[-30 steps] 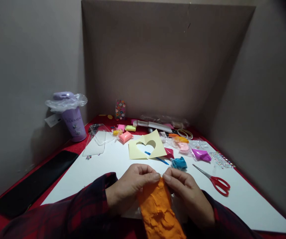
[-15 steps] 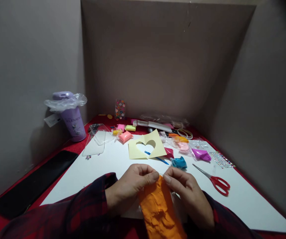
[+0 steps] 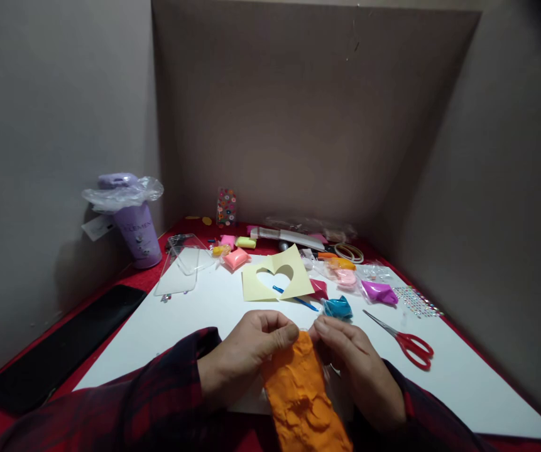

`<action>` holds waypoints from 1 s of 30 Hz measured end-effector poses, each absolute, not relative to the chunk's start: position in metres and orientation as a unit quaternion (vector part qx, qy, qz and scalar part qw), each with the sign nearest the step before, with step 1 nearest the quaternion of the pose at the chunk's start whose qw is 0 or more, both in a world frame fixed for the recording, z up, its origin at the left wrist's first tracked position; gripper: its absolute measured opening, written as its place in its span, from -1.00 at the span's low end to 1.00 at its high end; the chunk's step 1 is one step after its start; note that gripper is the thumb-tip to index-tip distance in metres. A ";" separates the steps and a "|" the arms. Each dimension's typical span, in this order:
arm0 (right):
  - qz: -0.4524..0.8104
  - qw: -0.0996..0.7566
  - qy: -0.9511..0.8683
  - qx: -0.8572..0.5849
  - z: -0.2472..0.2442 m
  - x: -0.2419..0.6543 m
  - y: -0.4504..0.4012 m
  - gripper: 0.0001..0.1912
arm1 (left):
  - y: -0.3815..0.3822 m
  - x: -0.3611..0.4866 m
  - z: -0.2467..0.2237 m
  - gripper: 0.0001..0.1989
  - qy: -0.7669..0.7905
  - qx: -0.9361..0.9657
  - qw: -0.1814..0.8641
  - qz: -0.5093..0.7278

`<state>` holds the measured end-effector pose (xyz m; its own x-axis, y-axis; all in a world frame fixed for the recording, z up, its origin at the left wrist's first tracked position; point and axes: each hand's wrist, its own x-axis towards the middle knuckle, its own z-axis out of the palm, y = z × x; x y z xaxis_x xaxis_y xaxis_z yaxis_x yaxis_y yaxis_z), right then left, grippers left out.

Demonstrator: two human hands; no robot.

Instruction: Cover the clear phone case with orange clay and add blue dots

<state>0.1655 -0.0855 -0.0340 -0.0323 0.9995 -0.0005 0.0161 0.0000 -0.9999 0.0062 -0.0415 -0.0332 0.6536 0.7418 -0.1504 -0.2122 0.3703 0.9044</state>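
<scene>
Hands (image 3: 251,344) (image 3: 363,364) at orange slab (image 3: 301,389): left pinching, right's grip unclear; white board (image 3: 468,389) on red cloth (image 3: 195,228), grey walls (image 3: 298,125).

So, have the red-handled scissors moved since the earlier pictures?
No. The red-handled scissors lie in the same place on the white board, judged against the purple packet beside them.

Your left hand (image 3: 254,342) and right hand (image 3: 357,367) come nearly tip to tip at the grip, each thumb (image 3: 282,339) closed toward its bent index finger in a pinch, with a narrow gap between the two. Below and outward from that pinch, your wrists (image 3: 208,376) sit wide apart, and your left forearm (image 3: 142,389) and right forearm (image 3: 433,405) slope in from either side.
</scene>
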 end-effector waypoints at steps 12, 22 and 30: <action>0.512 0.488 -0.491 -0.508 -0.033 0.162 -0.086 -0.61 | -0.041 0.006 -0.032 -0.67 0.295 0.479 0.767 0.308; 0.505 0.455 -0.517 -0.520 -0.032 0.163 -0.088 -0.63 | -0.039 0.006 -0.034 -0.65 0.288 0.475 0.765 0.327; 0.510 0.450 -0.522 -0.514 -0.035 0.165 -0.088 -0.60 | -0.039 0.005 -0.032 -0.67 0.286 0.480 0.756 0.342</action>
